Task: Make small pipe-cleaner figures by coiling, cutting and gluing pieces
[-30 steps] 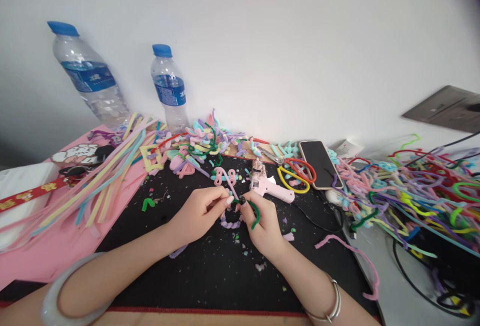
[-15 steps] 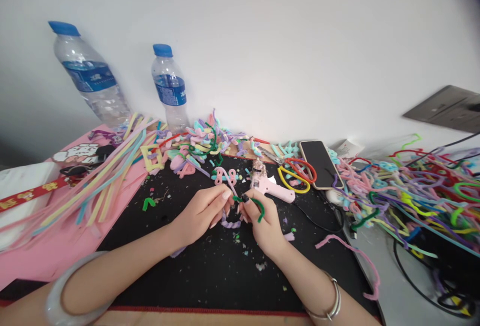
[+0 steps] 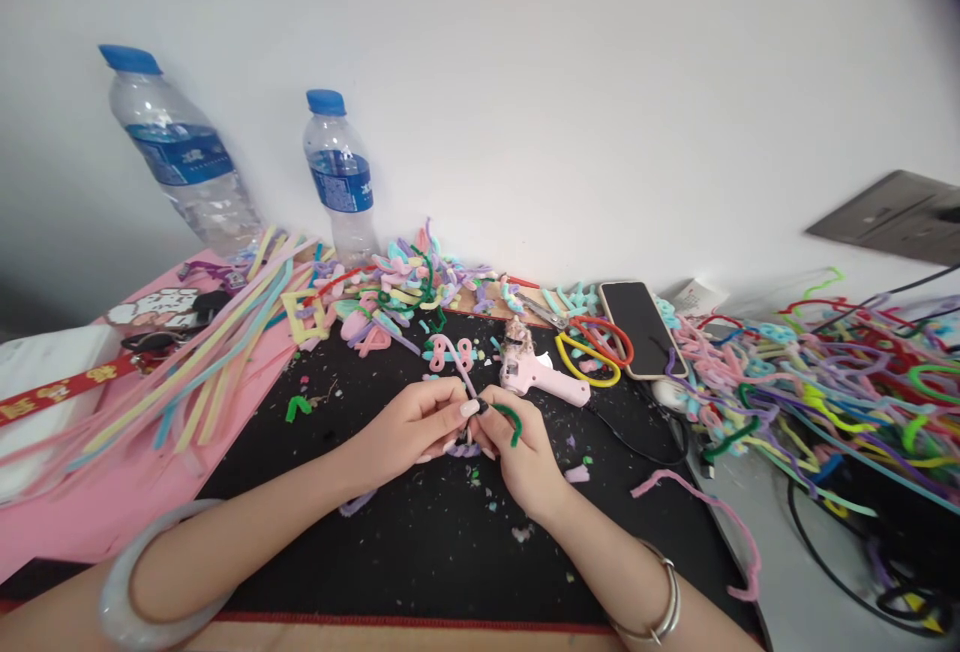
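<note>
Over the black mat (image 3: pixel 360 572), my left hand (image 3: pixel 420 432) and my right hand (image 3: pixel 521 447) meet at their fingertips. My left fingers are closed on a light purple pipe cleaner (image 3: pixel 459 364) that sticks up between the hands. Pinched in my right hand is a dark green pipe cleaner (image 3: pixel 514 420), its curved end showing above the fingers. A twisted purple piece (image 3: pixel 463 450) shows below the fingertips, mostly hidden by them. Just beyond the hands lies a pink looped piece (image 3: pixel 450 353).
A pink glue gun (image 3: pixel 551 379), scissors (image 3: pixel 589 357) and a phone (image 3: pixel 643 327) lie behind my right hand. Two bottles (image 3: pixel 341 172) stand at the wall. Pipe cleaners are heaped at the back and right (image 3: pixel 847 402); straight ones (image 3: pixel 217 352) lie left.
My hands have drawn closer together, and the left thumb now touches the right fingertips. The green pipe cleaner has shifted slightly left, and less of the twisted purple piece shows.
</note>
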A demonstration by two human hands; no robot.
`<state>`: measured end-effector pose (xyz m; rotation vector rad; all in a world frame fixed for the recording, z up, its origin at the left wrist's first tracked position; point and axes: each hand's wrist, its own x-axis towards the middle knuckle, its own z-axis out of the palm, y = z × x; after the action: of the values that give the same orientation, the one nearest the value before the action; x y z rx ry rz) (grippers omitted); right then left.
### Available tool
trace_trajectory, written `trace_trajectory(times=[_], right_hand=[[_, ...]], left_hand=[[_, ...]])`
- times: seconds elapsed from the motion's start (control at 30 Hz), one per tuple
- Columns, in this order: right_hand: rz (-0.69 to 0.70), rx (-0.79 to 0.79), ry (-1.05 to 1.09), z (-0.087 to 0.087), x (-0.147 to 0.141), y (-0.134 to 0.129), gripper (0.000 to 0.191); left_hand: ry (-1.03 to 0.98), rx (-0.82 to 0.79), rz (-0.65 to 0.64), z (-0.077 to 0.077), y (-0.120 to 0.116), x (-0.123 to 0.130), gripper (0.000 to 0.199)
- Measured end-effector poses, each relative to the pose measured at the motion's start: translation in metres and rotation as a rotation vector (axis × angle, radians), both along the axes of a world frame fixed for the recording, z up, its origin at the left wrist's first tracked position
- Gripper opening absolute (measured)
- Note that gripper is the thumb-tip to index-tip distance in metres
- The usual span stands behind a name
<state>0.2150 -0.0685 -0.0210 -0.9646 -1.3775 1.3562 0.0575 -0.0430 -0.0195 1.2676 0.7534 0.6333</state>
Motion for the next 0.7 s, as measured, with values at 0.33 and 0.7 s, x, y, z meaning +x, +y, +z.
trace_trajectory(times=[0.33, 0.7], right_hand=[[-0.087, 0.073, -0.172, 0.0034, 0.0018, -0.0002, 0.039], [-0.082, 0.122, -0.259, -0.0036, 0.0047, 0.0004, 0.031]], left_hand=[[-0.180, -0.063, 0.023, -0.0008, 0.0022, 0.0005, 0.041], [-0.176, -0.213, 0.002, -0.0001, 0.0005, 0.0013, 0.031]])
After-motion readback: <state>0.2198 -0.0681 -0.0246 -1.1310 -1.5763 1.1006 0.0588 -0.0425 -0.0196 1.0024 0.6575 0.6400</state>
